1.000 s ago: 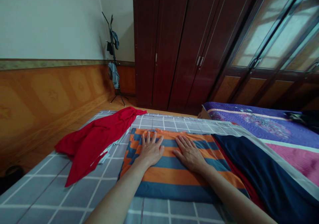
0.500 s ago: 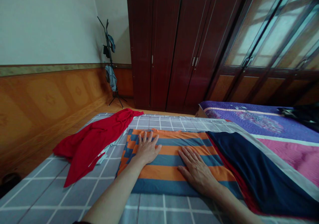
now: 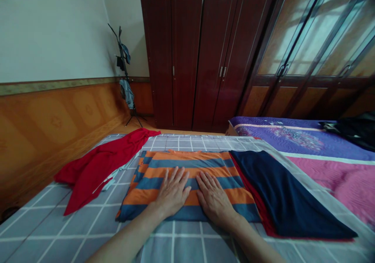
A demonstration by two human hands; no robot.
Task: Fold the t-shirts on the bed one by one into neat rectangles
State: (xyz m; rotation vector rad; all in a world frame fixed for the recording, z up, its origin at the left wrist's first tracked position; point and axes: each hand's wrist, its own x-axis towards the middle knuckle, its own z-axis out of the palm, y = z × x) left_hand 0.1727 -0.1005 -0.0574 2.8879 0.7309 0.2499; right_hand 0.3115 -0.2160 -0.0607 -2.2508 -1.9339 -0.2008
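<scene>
An orange and blue striped shirt point(image 3: 190, 162) lies folded on the grey checked bedspread point(image 3: 187, 241). Both hands rest flat on its middle, side by side with a narrow gap between the thumbs. My left hand point(image 3: 173, 192) has its fingers slightly spread, and nothing is held in it. My right hand point(image 3: 215, 200) is likewise stretched out on the stripes, palm down. Against the shirt's right edge lies a dark navy garment point(image 3: 287, 196) with a red layer point(image 3: 271, 226) showing along its border.
Crumpled red cloth point(image 3: 102, 165) lies at the bed's left side. To the right is a second bed with a purple and pink cover point(image 3: 281, 134) and a black item point(image 3: 354, 128) on it. Dark wooden wardrobes point(image 3: 184, 60) and a coat stand point(image 3: 124, 68) stand behind.
My left hand has slid slightly nearer over the shirt, and my right hand has come closer to it. The shirt's left layers look more spread out. The view has shifted a little.
</scene>
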